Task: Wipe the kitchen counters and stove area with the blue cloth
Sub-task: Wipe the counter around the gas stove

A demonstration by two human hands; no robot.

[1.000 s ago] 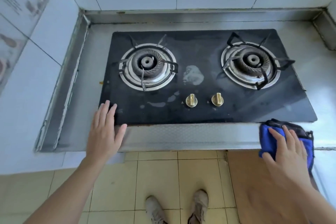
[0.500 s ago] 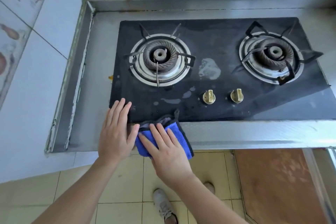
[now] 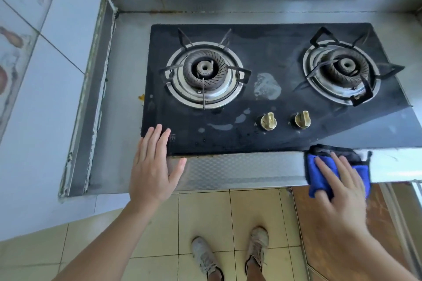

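Cloth swept back to the right end of the front ledge.

My right hand (image 3: 340, 186) lies flat, fingers straight and a little spread, pressing the blue cloth (image 3: 319, 180) onto the steel counter ledge (image 3: 239, 170) just below the stove glass (image 3: 262, 134); half a second ago it sat beside my left hand (image 3: 153, 166), so this pass has covered the strip between. My left hand rests flat, fingers together, thumb out, on the stove's near left corner. The cloth overhangs the ledge's front edge. Pale stains (image 3: 267, 86) on the glass look untouched; the knobs (image 3: 269, 121) and burner grates (image 3: 203, 75) will narrow my strokes there.
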